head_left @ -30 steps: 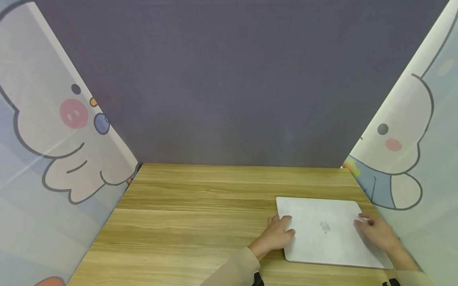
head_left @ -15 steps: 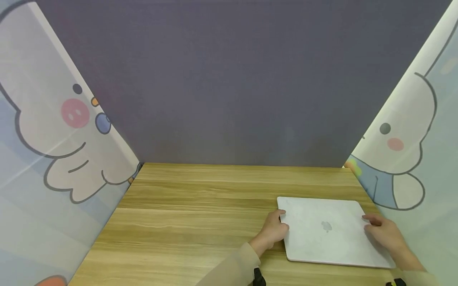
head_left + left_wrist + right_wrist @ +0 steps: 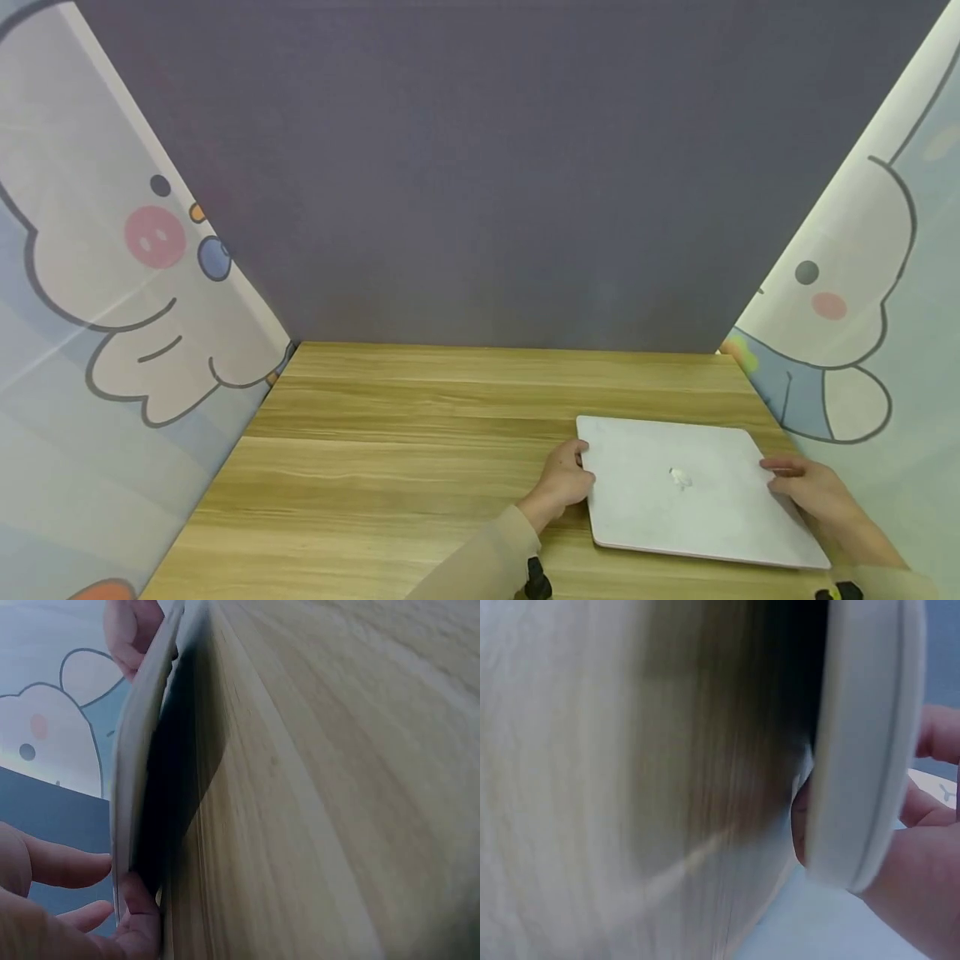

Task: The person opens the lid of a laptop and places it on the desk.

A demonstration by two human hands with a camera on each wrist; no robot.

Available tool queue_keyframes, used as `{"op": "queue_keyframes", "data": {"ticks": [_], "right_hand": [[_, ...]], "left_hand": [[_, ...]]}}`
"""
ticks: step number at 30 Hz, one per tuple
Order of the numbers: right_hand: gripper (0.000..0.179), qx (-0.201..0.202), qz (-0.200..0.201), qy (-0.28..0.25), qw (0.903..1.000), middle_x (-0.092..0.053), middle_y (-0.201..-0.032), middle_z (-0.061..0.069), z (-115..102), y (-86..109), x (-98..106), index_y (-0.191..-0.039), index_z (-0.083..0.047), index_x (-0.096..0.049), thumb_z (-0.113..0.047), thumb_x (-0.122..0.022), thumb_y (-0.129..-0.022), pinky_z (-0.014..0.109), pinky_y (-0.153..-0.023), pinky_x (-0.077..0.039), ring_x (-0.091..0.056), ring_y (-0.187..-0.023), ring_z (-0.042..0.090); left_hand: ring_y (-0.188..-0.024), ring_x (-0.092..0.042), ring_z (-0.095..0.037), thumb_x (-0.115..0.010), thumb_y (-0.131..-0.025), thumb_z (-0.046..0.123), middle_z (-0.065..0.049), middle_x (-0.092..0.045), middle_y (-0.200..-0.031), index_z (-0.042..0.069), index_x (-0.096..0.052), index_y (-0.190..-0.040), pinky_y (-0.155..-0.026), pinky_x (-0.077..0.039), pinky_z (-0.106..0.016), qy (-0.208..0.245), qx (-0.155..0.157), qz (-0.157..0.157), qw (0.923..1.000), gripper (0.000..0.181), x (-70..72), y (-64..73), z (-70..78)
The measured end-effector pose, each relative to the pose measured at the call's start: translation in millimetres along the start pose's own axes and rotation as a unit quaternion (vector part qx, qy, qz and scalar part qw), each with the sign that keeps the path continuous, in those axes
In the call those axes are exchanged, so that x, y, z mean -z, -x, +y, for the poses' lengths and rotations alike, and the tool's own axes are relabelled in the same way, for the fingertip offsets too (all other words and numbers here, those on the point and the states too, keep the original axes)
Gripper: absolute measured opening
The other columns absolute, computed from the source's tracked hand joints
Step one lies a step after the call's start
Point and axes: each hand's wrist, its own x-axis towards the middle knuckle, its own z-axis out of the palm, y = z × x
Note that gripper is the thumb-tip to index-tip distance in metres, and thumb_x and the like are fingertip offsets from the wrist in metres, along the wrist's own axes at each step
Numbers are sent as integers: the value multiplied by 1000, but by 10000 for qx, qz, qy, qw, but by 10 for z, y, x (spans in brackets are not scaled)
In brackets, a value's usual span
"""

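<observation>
A closed silver laptop [image 3: 697, 500] with an apple logo on its lid lies nearly level at the right of the table. My left hand [image 3: 562, 479] grips its left edge, and in the left wrist view fingers [image 3: 139, 900] reach under the laptop's side [image 3: 133, 780]. At the opposite edge, my right hand [image 3: 813, 492] holds on, with a fingertip [image 3: 801, 825] tucked beneath the laptop's rim [image 3: 866, 750] in the right wrist view. Both wrist views show a dark gap between the laptop's underside and the wood, so it is raised a little.
The wood-grain table [image 3: 390, 467] stretches to the left of the laptop. Behind it stands a dark grey panel [image 3: 480, 183]. Cartoon-printed curtains [image 3: 862, 333] border both sides, the right one close to my right hand.
My left fingers have moved from the lid's top to round the left edge. My right hand has shifted outward onto its edge. The laptop has come slightly off the table.
</observation>
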Motion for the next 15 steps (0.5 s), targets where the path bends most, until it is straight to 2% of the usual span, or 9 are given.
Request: {"op": "queue_keyframes", "data": {"ticks": [2, 4, 6, 9, 11, 15], "right_hand": [[49, 10, -62, -129, 9999, -61, -122, 35, 5, 13, 11, -128, 18, -55, -9, -68, -90, 19, -69, -49, -62, -95, 20], [50, 42, -115, -215, 9997, -61, -123, 33, 13, 29, 16, -129, 18, -54, -10, -69, -90, 19, -70, -49, -57, -92, 7], [52, 12, -175, -308, 9994, -59, -126, 34, 16, 50, 12, -131, 18, -52, -11, -69, -91, 19, -71, -50, -55, -94, 5], [55, -57, -220, -442, 9988, -52, -134, 39, -9, 82, -8, -135, 18, -49, -11, -68, -92, 20, -72, -51, -56, -99, 11], [57, -66, -246, -556, 9981, -45, -139, 42, -35, 95, -21, -138, 18, -46, -11, -66, -93, 19, -73, -51, -58, -107, 22], [58, 2, -175, -607, 9980, -37, -144, 44, -96, 122, -42, -139, 18, -44, -12, -66, -94, 17, -74, -50, -52, -117, 35]], "left_hand": [[-77, -49, -18, -55, -78, -20, -7, -54, -94, -4, -59, -133, -60, -42, -26, -51, 13, 51, 10000, 57, 14, 3, 6], [-74, -48, -18, -55, -77, -22, -8, -53, -92, -5, -59, -132, -57, -41, -25, -49, 35, 52, 10000, 58, 30, 4, 6], [-73, -47, -17, -55, -76, -21, -8, -52, -91, -4, -60, -132, -56, -40, -25, -81, 52, 68, 9999, 58, 49, -6, -4], [-72, -46, -17, -56, -75, -20, -7, -52, -91, -3, -61, -131, -56, -40, -25, -145, -2, 83, 9999, 58, 85, -22, -27], [-74, -46, -17, -57, -74, -19, -7, -52, -91, -3, -62, -130, -56, -40, -25, -202, -72, 90, 9997, 59, 115, -30, -43], [-71, -46, -16, -57, -75, -18, -7, -51, -93, -2, -61, -131, -53, -40, -25, -162, -160, 12, 9997, 59, 191, -30, -50]]}}
